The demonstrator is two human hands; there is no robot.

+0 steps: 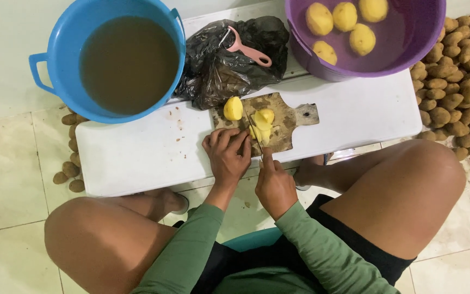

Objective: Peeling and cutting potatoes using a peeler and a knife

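The right hand (274, 187) is clenched round the handle of a knife (254, 132); the handle itself is hidden inside the fist, and only the thin blade shows, running far from the hand into the cut potato pieces (263, 124). The left hand (227, 154) lies on the near left part of the wooden cutting board (288, 121), its fingers (239, 139) curled down; whether they pin a piece is hard to make out. A peeled potato half (233, 108) sits just left of the pieces. The board rests on a low white desk (153, 149). Far left stands a blue tub (55, 49) of murky water, far right a purple tub (409, 32), cut off by the frame, with peeled potatoes. Between them a pink peeler (247, 50) lies on a black plastic bag (213, 76). Unpeeled potatoes (458, 76) pile up on the right.
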